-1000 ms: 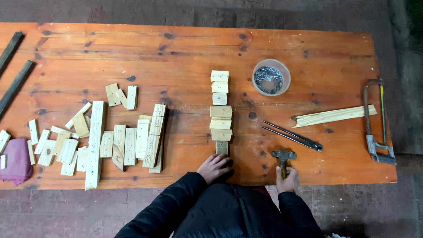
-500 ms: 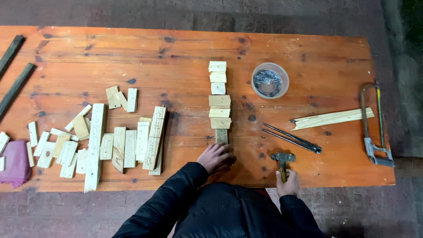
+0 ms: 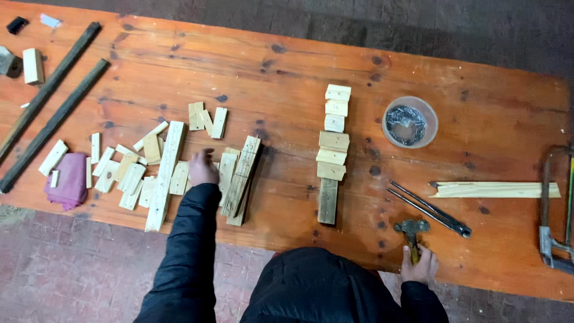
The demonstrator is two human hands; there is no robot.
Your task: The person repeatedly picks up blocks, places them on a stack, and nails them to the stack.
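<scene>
Left hand: the left hand (image 3: 203, 168) reaches out over the heap of small wood offcuts (image 3: 143, 173) on the left part of the tabletop (image 3: 281, 72); its fingers lie on or just over a short block beside the long pale batten (image 3: 165, 174). Whether they have closed on a piece I cannot tell.
Right hand: the right hand (image 3: 420, 267) sits at the near edge of the tabletop, clenched round the handle of the hammer (image 3: 411, 234), whose metal head rests on the wood.
Offcuts, handling: judged from their look, these are light, dry, stiff softwood pieces with sawn faces; not fragile, not slippery, though rough ends may splinter. A short block is best pinched across its two long edges, near the middle, so it lifts clear of its touching neighbours.
Hammer, handling: head-heavy by the look of it; the grip low on the handle gives swing but less control.
Row of blocks: a column of short wood blocks (image 3: 333, 140) lies in the middle of the tabletop, ending over a longer strip (image 3: 327, 201) nearest the person.
Near the hammer: a pair of dark pincers (image 3: 429, 209) lies just beyond it, and a round clear bowl of nails (image 3: 409, 122) stands farther back.
Right side: a thin wood slat (image 3: 496, 190) and a hacksaw (image 3: 556, 209) at the edge.
Left side: a purple cloth (image 3: 70, 179) touching the heap, two dark bars (image 3: 51, 98) well apart from it.
</scene>
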